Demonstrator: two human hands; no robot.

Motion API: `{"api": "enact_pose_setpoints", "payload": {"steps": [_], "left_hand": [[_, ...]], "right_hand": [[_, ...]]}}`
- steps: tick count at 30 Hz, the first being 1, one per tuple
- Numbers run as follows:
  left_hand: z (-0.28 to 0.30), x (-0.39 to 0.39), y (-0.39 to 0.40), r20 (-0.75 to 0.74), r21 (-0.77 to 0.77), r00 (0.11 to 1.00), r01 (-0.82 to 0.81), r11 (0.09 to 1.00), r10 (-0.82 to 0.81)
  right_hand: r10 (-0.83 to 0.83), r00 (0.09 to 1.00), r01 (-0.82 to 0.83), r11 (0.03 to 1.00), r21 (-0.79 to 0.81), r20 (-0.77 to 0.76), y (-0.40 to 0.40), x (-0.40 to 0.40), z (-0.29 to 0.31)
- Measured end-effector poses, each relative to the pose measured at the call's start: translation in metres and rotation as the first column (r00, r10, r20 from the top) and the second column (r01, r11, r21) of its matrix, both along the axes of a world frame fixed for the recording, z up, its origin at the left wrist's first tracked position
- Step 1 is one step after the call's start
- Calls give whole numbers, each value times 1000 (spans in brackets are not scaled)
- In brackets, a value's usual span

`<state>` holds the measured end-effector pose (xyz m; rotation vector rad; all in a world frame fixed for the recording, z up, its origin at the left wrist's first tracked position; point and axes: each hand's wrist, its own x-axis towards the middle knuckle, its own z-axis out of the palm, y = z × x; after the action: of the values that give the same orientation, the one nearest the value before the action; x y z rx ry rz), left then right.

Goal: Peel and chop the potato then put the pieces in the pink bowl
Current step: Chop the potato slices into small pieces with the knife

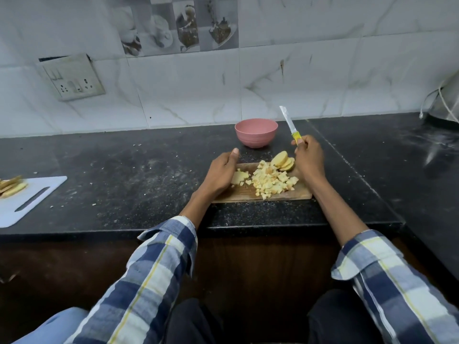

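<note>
one wooden board, one heap of potato cubes, approx three slices at 1 o'clock. one pink bowl at 12, off the board. right hand grips one knife w/ blade up; left hand cupped, fingers relaxed, against cubes — board's near edge nr counter lip.

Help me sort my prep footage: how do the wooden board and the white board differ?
The wooden board is brown and lies between the hands, while the white board lies far left, untouched. The wooden board carries diced potato and slices; the white board holds tan strips, perhaps peelings, and has a handle slot. Both lie flat on the black counter.
</note>
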<state>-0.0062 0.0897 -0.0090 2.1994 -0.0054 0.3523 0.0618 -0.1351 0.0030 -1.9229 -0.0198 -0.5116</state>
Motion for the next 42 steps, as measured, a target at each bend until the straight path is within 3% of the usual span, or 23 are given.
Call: {"api": "enact_pose_setpoints", "payload": {"steps": [5,15,21,27,38,42], "left_hand": [[-5,22,-7,-68,-36,996,56,998,-58],[-2,32,-32,-79,-2,987,138,990,-138],[-4,44,-55,-98,-161,977,171,972,-188],[-2,46,-59,-94,-285,980,142,948,-176],[-6,50,-68,-37,-234,991,114,966,-125],[-1,48,-60,-38,-308,991,111,945,-129]], "right_hand": [[29,995,-20,996,86,-100,-3,19,-16],[35,991,-43,997,-68,-126,7,24,-25],[58,985,-75,992,-98,-165,8,21,-23],[35,978,-86,966,-243,-206,8,27,-27],[53,985,-63,996,-56,-167,6,27,-26],[57,982,-49,998,48,-179,5,25,-24]]}}
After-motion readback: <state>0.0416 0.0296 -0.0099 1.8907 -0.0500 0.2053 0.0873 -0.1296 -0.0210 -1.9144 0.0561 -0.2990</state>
